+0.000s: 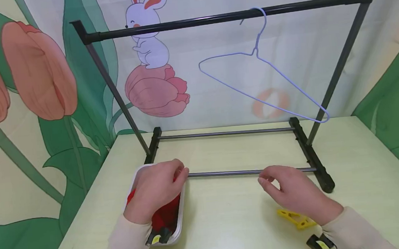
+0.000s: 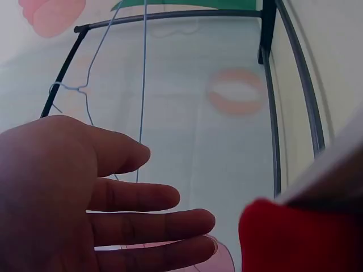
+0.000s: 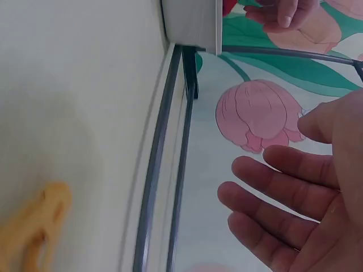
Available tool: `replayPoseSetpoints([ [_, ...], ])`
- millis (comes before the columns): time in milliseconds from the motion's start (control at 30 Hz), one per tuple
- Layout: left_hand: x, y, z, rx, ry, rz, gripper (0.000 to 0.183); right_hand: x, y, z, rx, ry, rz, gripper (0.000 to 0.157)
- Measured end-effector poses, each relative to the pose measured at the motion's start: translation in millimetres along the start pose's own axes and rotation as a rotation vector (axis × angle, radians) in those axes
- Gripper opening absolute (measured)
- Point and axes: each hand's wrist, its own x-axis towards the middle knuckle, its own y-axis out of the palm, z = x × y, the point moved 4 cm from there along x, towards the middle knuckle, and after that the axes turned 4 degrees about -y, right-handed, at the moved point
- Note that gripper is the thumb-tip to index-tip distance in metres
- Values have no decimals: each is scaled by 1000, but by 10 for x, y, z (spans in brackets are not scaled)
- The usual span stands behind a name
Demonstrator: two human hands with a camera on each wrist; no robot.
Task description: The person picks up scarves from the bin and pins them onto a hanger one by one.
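Note:
My left hand [image 1: 160, 189] hovers over a white plastic bin [image 1: 182, 217] with red cloth [image 1: 168, 216] inside; its fingers are loosely bent and hold nothing. In the left wrist view the cloth [image 2: 300, 238] shows beside the relaxed fingers [image 2: 153, 226]. On the right, my other hand [image 1: 294, 189] is above the table near the rack's front lower bar, fingers relaxed and nothing in them. Just below it lies a yellow clip [image 1: 297, 218], partly covered by that hand and wrist. A light purple wire hanger [image 1: 265, 103] hangs bare from the rack's top bar.
A black rack [image 1: 190, 22] with slanted posts and two lower bars [image 1: 225, 173] stands on the pale table [image 1: 226, 225]. Behind it hangs a printed curtain [image 1: 217, 79] with tulips and a rabbit. The bin sits at the rack's left foot.

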Motion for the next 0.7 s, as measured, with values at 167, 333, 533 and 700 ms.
replayPoseSetpoints([
  [167,-58,3,153,15,13,-7,14,108,243,66,182,-1,24,13],
  [333,-118,27,316,6,-41,44,18,245,529,192,406,7,88,16],
  [533,-187,74,420,23,-45,77,39,394,896,422,682,66,205,23],
  [700,-214,116,450,-6,-21,85,44,506,1189,623,923,130,214,26],
])
